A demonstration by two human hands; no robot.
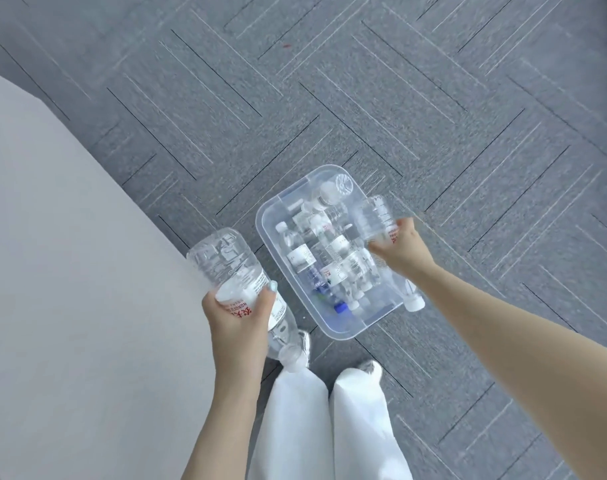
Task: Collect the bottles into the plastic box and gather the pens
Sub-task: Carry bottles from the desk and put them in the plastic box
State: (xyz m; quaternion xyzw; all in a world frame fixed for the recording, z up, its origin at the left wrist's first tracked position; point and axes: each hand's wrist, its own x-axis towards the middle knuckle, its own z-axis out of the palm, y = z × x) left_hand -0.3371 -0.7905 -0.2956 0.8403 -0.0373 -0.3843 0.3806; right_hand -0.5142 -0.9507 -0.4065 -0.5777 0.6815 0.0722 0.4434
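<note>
A clear plastic box [271, 244] stands on the grey carpet below me, holding several clear bottles [324, 258] that lie on their sides. My left hand [239, 317] grips a clear bottle [226, 265] with a red-lettered label, cap pointing down toward my legs, to the left of the box. My right hand [400, 247] grips a second clear bottle [373, 214] over the box's right edge, its white cap [414, 303] hanging low on the near side. No pens show.
A light grey tabletop [70, 271] fills the left side, its edge running diagonally close to my left hand. My white trouser legs [329, 427] and shoes stand just below the box. Patterned carpet [399, 98] spreads all around.
</note>
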